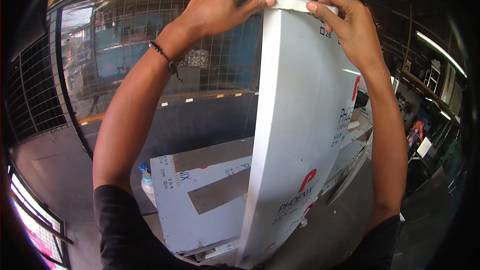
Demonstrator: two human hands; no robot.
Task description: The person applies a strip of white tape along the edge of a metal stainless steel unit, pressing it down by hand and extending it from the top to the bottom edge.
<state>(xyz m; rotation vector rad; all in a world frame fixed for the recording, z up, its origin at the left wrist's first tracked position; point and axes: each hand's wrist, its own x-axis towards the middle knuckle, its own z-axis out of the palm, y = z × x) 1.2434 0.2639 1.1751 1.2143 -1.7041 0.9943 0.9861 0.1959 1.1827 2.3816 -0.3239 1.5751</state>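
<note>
A tall folded sheet-metal panel (295,105), covered in white printed protective film, stands upright before me. Its narrow bent side faces left and its broad face turns right. Up at its top edge, my left hand (217,7) is closed on the left corner, the thumb lying along the rim. My right hand (350,25) grips the same edge farther right, its thumb on the near side and its fingers curled over the top. The fingertips behind the edge are partly hidden. A dark beaded bracelet (162,54) circles my left wrist.
Left of the panel, a film-covered metal sheet (172,220) lies low, with bare grey strips (220,190) on it. A bottle with a blue top (146,177) stands beside it. Behind is a wire-mesh window (125,80). Long metal pieces (350,170) lean at right.
</note>
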